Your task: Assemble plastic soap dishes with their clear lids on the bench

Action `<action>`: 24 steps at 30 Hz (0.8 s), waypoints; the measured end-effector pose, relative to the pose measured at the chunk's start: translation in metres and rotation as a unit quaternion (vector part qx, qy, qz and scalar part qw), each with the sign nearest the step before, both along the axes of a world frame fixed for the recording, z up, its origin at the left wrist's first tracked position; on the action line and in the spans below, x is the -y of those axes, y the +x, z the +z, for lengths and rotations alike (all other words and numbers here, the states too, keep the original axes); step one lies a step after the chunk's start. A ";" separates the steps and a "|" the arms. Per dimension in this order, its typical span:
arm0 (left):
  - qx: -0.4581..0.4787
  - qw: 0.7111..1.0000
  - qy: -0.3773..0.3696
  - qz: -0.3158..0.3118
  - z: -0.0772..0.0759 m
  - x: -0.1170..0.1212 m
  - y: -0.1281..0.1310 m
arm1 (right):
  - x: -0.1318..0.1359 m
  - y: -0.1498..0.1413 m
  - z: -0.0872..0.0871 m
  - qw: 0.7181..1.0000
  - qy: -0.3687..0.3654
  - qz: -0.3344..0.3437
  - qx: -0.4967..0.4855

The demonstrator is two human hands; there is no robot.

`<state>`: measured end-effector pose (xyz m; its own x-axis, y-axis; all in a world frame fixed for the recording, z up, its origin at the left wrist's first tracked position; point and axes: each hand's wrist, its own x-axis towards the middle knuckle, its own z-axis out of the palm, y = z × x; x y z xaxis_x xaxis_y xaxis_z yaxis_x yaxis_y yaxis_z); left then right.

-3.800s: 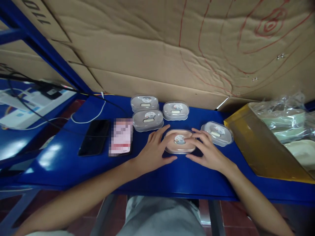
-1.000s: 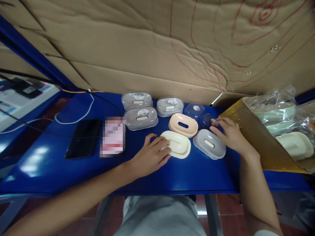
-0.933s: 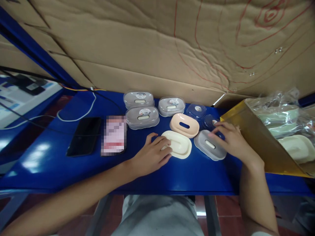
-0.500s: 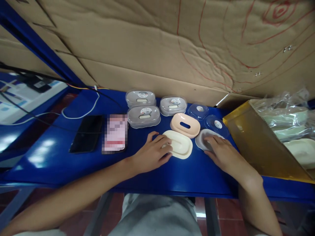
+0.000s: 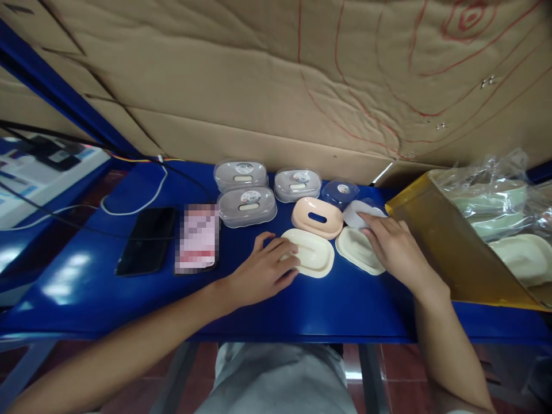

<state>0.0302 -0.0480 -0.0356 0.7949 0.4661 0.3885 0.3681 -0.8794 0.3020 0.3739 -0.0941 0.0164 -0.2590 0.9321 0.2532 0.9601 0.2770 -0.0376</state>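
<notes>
My left hand (image 5: 271,263) has its fingers curled over the left end of a cream soap dish base (image 5: 317,256), which lies flat on the blue table. My right hand (image 5: 390,244) grips a grey soap dish insert (image 5: 357,214), lifted and tilted above a second cream base (image 5: 356,248). A peach soap dish insert (image 5: 318,217) with an oval slot rests behind the first base. One clear lid (image 5: 334,194) with a round sticker lies behind it. Another clear lid is mostly hidden behind the grey insert.
Grey lidded soap dishes (image 5: 248,207) stand at the back. A black phone (image 5: 146,241) and another phone with a pink screen (image 5: 196,244) lie left, with cables nearby. On the right, an open carton (image 5: 452,259) holds plastic-wrapped dishes; a cardboard wall (image 5: 241,86) rises behind.
My right hand has moved from the clear lids to the grey insert and lifted it off its cream base. My left hand has stayed on the other base.
</notes>
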 end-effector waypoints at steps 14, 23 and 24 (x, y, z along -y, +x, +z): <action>-0.027 0.953 0.027 0.300 0.028 -0.059 -0.032 | -0.029 0.010 -0.037 0.993 0.106 -0.037 0.024; -0.038 0.963 -0.055 0.262 0.024 -0.062 -0.038 | -0.022 -0.012 -0.038 0.991 0.099 0.082 -0.027; -0.015 0.966 -0.085 0.242 0.025 -0.061 -0.038 | -0.021 -0.016 -0.037 0.991 0.093 0.094 -0.035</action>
